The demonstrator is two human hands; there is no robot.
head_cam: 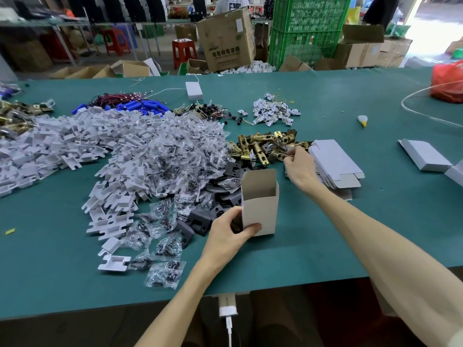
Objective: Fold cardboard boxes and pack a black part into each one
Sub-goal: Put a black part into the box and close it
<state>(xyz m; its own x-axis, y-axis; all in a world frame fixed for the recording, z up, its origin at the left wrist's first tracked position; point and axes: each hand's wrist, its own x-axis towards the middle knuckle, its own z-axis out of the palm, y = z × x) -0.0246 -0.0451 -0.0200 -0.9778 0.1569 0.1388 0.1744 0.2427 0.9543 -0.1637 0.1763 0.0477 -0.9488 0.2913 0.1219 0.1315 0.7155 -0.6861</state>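
Your left hand (229, 230) grips the folded, open-topped box (260, 204) upright. Your right hand (299, 166) pinches a latch (280, 156). Next, I'd judge: drop the part straight in.

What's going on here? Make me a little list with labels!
left hand: holds the box upright, top open
right hand: pinches a brass part at the gold pile
black parts: heaped left of the box
flat boxes: stacked beside the right hand
table: green
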